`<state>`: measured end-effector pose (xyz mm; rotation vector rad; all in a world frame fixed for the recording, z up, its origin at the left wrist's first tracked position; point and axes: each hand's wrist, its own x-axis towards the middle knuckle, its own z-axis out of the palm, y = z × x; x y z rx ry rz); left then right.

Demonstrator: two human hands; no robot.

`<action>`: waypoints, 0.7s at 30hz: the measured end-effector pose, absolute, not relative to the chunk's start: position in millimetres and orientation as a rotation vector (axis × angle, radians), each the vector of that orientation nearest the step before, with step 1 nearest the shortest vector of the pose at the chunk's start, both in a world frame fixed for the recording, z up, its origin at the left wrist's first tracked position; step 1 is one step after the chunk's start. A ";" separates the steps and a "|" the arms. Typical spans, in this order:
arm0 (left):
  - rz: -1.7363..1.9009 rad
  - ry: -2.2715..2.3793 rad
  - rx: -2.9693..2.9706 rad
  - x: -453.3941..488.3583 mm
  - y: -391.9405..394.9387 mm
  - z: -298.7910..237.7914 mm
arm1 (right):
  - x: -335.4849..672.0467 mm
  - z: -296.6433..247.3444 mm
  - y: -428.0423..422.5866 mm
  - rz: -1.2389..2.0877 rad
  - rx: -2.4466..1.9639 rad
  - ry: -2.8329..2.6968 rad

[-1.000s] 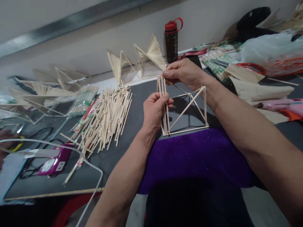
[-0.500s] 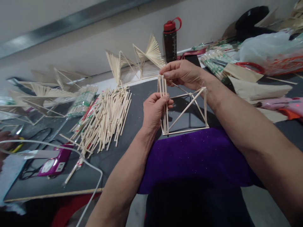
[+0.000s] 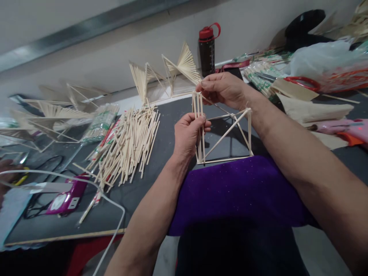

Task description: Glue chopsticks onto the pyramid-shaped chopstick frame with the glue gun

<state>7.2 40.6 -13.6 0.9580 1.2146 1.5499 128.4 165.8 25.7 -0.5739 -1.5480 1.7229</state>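
A frame of pale wooden sticks (image 3: 227,132) stands at the middle of the table, with crossed braces on its right part. My left hand (image 3: 188,134) is closed round several upright sticks at the frame's left side, the thumb lying across them in front. Thumb and fingers of my right hand (image 3: 220,89) are pinched together at the top ends of these sticks, by the frame's upper left corner. What exactly the right fingertips hold is partly hidden. Left of my left hand lies a loose pile of similar sticks (image 3: 133,142).
Finished-looking fan-shaped stick models (image 3: 184,67) stand behind, near a dark bottle (image 3: 207,53) with red lid. A pink glue gun (image 3: 342,125) and red-handled scissors (image 3: 304,82) lie right. A purple power strip (image 3: 67,195), a white cable (image 3: 119,207) and another person's hand (image 3: 8,172) are left.
Hardly anything differs. My right hand and wrist have shifted very slightly at the top of the sticks; my left hand keeps its grip in the same place.
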 end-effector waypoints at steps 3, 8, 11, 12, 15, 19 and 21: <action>1.555 1.209 0.970 7.4 40.3 -13.2 | 130.3 25.7 165.2 1.712 -0.573 -1.559; 1.555 1.228 0.971 7.5 40.0 -13.6 | 130.9 22.6 167.2 1.686 -0.497 -1.591; 1.556 1.234 0.982 7.5 40.0 -13.7 | 130.3 21.9 168.5 1.689 -0.495 -1.593; 1.559 1.234 0.985 7.5 39.9 -13.6 | 130.2 22.0 168.6 1.692 -0.493 -1.593; 1.559 1.253 0.983 7.6 39.8 -13.2 | 130.4 22.9 168.2 1.702 -0.483 -1.598; 1.556 1.276 0.970 8.0 39.7 -12.3 | 130.7 23.8 167.0 1.699 -0.485 -1.602; 1.558 1.273 0.965 8.3 39.5 -11.7 | 130.9 24.2 166.7 1.689 -0.493 -1.600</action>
